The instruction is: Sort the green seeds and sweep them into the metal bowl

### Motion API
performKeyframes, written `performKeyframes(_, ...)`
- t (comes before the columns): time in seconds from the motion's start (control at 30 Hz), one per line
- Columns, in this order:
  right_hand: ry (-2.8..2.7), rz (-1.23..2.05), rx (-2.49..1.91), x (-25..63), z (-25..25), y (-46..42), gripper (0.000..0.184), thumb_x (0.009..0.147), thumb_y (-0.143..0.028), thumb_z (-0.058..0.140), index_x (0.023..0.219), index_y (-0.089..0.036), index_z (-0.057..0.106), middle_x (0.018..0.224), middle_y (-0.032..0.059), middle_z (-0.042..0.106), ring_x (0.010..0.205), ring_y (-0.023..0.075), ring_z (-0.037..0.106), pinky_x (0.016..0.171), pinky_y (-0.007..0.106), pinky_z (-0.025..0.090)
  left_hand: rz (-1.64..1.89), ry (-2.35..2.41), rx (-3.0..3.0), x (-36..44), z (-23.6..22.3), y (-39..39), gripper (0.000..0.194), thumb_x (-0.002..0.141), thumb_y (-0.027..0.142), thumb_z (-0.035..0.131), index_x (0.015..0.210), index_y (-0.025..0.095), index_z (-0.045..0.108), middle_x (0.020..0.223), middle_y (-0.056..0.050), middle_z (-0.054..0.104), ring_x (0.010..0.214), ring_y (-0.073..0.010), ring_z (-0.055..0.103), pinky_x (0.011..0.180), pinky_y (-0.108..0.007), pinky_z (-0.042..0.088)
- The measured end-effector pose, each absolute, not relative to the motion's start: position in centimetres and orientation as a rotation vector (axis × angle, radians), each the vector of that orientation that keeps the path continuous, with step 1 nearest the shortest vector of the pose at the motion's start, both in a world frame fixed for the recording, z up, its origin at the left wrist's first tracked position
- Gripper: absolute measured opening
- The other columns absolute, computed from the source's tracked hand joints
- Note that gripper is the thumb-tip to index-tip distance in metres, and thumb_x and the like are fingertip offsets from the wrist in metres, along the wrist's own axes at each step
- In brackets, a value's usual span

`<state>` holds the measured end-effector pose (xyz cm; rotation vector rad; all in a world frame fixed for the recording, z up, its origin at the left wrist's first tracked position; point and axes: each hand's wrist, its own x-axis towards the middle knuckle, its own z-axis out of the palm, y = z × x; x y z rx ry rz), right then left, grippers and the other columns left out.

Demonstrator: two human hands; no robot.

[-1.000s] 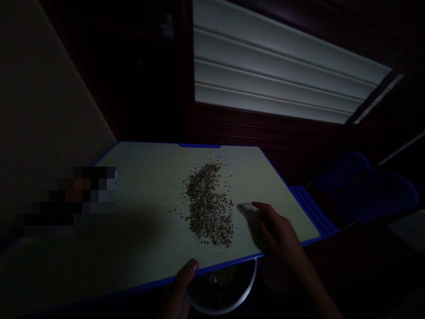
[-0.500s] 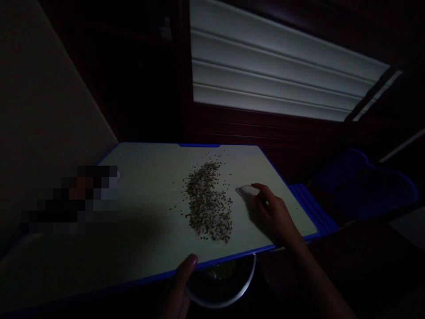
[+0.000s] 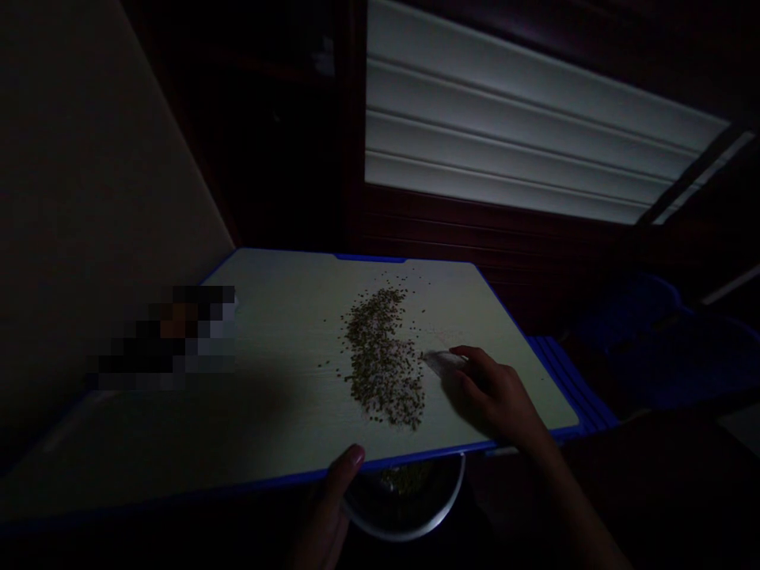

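The counter (image 3: 285, 301) carries a seed pile (image 3: 381, 358), long axis running from far edge toward near edge. Right hand (image 3: 492, 392), the nearer, pinches a pale scraper (image 3: 441, 362) just right of the pile; left hand (image 3: 333, 499): thumb on near edge, grip hidden.

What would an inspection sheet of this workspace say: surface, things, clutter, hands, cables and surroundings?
Surface: pale tabletop with blue edging, dimly lit.
Things: small dark seed-like bits in a loose, elongated pile; metal bowl partly hidden below the near edge, greenish bits inside.
Clutter: a pixelated patch at left hides whatever is there.
Left hand: thumb on the near edge.
Right hand: holds a pale, flat piece close beside the pile.
Cables: nothing seen.
Surroundings: wall at left, pale slatted panel behind, blue chair-like shape at right.
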<state>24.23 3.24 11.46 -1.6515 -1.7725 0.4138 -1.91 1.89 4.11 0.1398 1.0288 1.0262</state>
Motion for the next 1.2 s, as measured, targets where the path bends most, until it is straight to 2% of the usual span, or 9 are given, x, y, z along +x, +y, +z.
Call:
performKeyframes(0.07,-1.724,0.350,-1.704,24.2,11.4,3.5,0.040,0.097,-0.033,0.051,0.133,-0.018,0.059,0.076,0.0028,0.071,0.064,0.0175,0.066,0.060,0.025,0.046,1.018,1.007,0.141,-1.9,4.3,1.9,0.051,0.089,0.020,0.071,0.138,0.011,0.061,0.120,-0.012,0.078,0.122,-0.0303,0.067,0.115,-0.046,0.043)
performKeyframes(0.2,-1.658,0.237,-1.760,24.2,11.3,3.8,0.040,0.097,-0.032,0.049,0.133,-0.018,0.059,0.078,0.0038,0.071,0.065,0.0182,0.066,0.064,0.027,0.047,1.050,1.016,0.150,-2.1,4.1,1.9,0.049,0.087,0.021,0.073,0.135,0.016,0.064,0.116,-0.011,0.079,0.123,-0.0312,0.066,0.116,-0.048,0.042)
performKeyframes(0.33,-1.657,0.329,-1.678,24.3,11.3,3.4,0.041,0.098,-0.036,0.051,0.134,-0.019,0.059,0.078,0.0028,0.070,0.066,0.0170,0.066,0.062,0.025,0.048,0.980,1.057,0.127,-2.4,3.2,1.9,0.048,0.084,0.023,0.076,0.130,0.014,0.066,0.113,-0.010,0.080,0.131,-0.0298,0.060,0.120,-0.046,0.034)
performKeyframes(0.57,-1.800,0.363,-1.675,24.0,11.5,3.3,0.039,0.097,-0.033,0.053,0.133,-0.020,0.060,0.075,0.0010,0.070,0.062,0.0156,0.064,0.060,0.024,0.045,1.028,1.103,0.096,-2.0,4.5,1.9,0.037,0.088,0.019,0.071,0.125,0.022,0.069,0.107,-0.003,0.082,0.123,-0.0270,0.067,0.122,-0.050,0.027)
performKeyframes(0.63,-1.771,0.339,-1.703,23.9,11.5,3.5,0.039,0.098,-0.032,0.051,0.134,-0.020,0.059,0.079,0.0028,0.071,0.065,0.0165,0.066,0.062,0.025,0.046,1.037,1.129,0.096,-1.9,5.0,1.8,0.036,0.087,0.019,0.073,0.123,0.024,0.070,0.108,-0.002,0.082,0.123,-0.0259,0.067,0.121,-0.047,0.032)
performKeyframes(0.77,-1.702,0.243,-1.782,24.0,11.2,3.8,0.041,0.097,-0.029,0.049,0.136,-0.019,0.057,0.080,0.0044,0.071,0.065,0.0175,0.066,0.062,0.025,0.046,1.006,1.045,0.076,-2.1,4.5,1.9,0.026,0.089,0.016,0.069,0.114,0.017,0.074,0.100,-0.007,0.083,0.120,-0.0297,0.068,0.115,-0.048,0.042)
performKeyframes(0.97,-1.692,0.193,-1.726,24.4,10.9,4.0,0.042,0.098,-0.031,0.048,0.137,-0.017,0.057,0.078,0.0042,0.071,0.061,0.0165,0.065,0.059,0.023,0.047,0.993,1.110,0.087,-2.4,2.9,1.9,0.060,0.080,0.023,0.080,0.137,0.025,0.061,0.118,-0.004,0.079,0.133,-0.0271,0.059,0.121,-0.047,0.031)
performKeyframes(1.07,-1.724,0.217,-1.704,24.3,11.1,4.3,0.041,0.099,-0.030,0.049,0.138,-0.019,0.058,0.085,0.0057,0.074,0.066,0.0169,0.067,0.062,0.023,0.049,0.964,1.161,0.112,-2.4,3.1,1.8,0.056,0.081,0.028,0.080,0.134,0.029,0.063,0.126,-0.002,0.076,0.138,-0.0271,0.054,0.124,-0.046,0.024)
performKeyframes(1.2,-1.773,0.269,-1.682,24.1,11.4,4.8,0.042,0.099,-0.029,0.051,0.140,-0.020,0.059,0.104,0.0103,0.077,0.082,0.0201,0.072,0.074,0.029,0.054,0.929,1.197,0.131,-2.4,3.5,1.8,0.049,0.079,0.031,0.081,0.126,0.025,0.069,0.127,-0.005,0.075,0.138,-0.0292,0.053,0.124,-0.046,0.022)
